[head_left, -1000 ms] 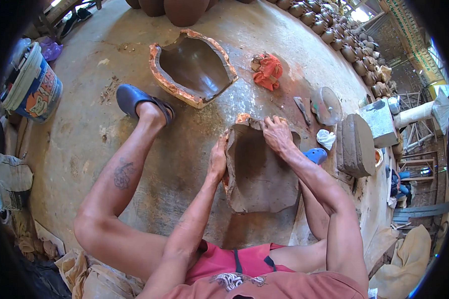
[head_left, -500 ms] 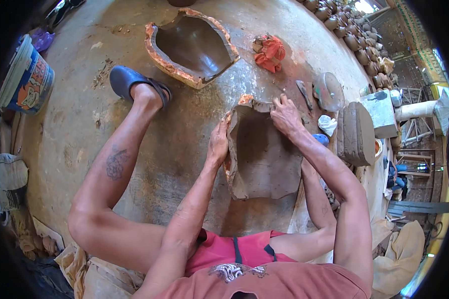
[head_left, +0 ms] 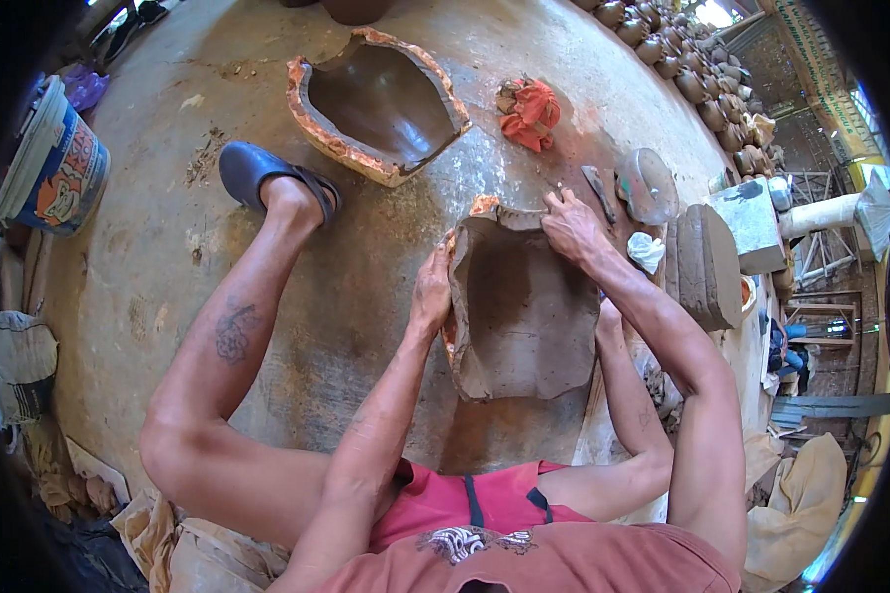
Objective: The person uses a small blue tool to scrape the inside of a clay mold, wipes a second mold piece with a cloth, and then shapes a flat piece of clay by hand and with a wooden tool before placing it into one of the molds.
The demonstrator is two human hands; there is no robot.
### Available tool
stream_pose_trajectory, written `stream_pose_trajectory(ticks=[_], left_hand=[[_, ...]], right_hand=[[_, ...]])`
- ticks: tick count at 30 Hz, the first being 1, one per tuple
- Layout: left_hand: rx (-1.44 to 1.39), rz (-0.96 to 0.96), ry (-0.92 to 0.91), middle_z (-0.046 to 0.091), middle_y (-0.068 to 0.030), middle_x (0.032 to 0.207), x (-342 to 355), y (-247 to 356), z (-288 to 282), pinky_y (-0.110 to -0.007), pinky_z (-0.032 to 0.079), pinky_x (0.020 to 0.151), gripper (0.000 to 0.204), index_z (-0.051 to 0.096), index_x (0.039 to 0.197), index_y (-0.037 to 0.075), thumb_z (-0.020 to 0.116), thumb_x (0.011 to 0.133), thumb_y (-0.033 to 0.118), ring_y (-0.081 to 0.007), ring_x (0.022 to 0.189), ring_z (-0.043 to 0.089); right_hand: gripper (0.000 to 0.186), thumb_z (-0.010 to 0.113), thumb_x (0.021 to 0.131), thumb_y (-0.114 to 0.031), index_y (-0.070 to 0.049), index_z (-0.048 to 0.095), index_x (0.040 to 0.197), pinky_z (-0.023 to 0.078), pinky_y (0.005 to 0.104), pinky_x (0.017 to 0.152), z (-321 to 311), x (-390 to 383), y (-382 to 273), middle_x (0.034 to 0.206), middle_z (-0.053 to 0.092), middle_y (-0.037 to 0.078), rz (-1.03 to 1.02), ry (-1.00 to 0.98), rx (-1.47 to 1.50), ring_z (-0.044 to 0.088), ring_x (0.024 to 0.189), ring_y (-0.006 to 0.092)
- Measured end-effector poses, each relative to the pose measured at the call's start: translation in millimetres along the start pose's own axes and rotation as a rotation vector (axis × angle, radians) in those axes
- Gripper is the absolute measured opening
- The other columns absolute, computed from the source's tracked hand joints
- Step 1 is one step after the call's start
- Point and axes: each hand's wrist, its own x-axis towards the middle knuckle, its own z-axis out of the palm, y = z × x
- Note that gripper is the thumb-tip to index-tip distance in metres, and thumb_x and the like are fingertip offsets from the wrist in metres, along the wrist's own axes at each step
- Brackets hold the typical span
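In front of me stands a mould with an orange, chipped rim, lined with a sheet of wet grey clay. The clay's near edge is uneven and hangs toward me. Against the mould's left side my left hand is closed, its fingers along the outer wall. My right hand is at the far right corner, fingers bent and pressed onto the clay edge; the fingertips are partly hidden. Farther off lies a second mould with an orange rim and smooth clay inside.
A crumpled red cloth, a flat knife-like tool, a round clear disc and a white plastic bundle lie to the right. Beside them stands a thick clay block. A bucket is at far left; brown pots line the back.
Both hands stay at the mould. My right hand has shifted very slightly along the far right edge; the whole view has tilted a little.
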Motion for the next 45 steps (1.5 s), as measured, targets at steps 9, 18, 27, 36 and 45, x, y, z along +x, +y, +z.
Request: stream_pose_trajectory(ticks=[9,18,27,36,45], left_hand=[[0.037,0.063,0.036,0.059,-0.0165,0.147,2,3,-2,-0.034,0.037,0.115,0.056,0.051,0.151,0.003,0.031,0.114,0.039,-0.0254,0.135,0.054],[-0.099,-0.019,0.006,0.059,-0.0125,0.142,5,-3,-2,-0.035,0.042,0.111,0.055,0.054,0.145,-0.003,0.039,0.113,0.039,-0.0206,0.128,0.055],[-0.035,-0.007,0.040,0.060,-0.0118,0.140,-1,3,0,-0.035,0.042,0.110,0.054,0.054,0.145,-0.002,0.038,0.113,0.039,-0.0210,0.126,0.056],[-0.057,0.046,0.042,0.059,-0.0125,0.145,1,7,1,-0.035,0.039,0.113,0.056,0.053,0.147,-0.004,0.039,0.113,0.039,-0.0223,0.129,0.055],[-0.109,-0.040,0.019,0.059,-0.0138,0.146,0,1,-1,-0.034,0.038,0.114,0.053,0.053,0.148,-0.003,0.037,0.114,0.034,-0.0215,0.134,0.053]], right_hand=[[0.014,0.071,0.084,-0.019,-0.011,0.080,0.090,0.059,0.0461,0.087,-2,-19,14,0.100,0.067,0.014,0.251,0.126,0.349,0.065,0.109,0.0367],[0.023,0.070,0.089,-0.024,-0.006,0.078,0.103,0.057,0.0470,0.085,23,-44,57,0.102,0.074,0.024,0.858,0.307,0.782,0.074,0.097,0.0389],[0.044,0.077,0.079,-0.046,-0.014,0.081,0.109,0.056,0.0504,0.090,-4,-6,0,0.111,0.068,0.019,0.781,-0.007,0.480,0.068,0.105,0.0396],[0.048,0.076,0.081,-0.053,-0.014,0.082,0.108,0.056,0.0495,0.084,13,-9,18,0.107,0.070,0.019,0.708,0.235,0.620,0.070,0.097,0.0370],[0.098,0.063,0.083,-0.021,-0.018,0.012,0.167,0.058,0.0571,0.084,-5,-23,-61,0.093,0.073,0.030,0.704,-0.246,0.487,0.073,0.089,0.0477]])
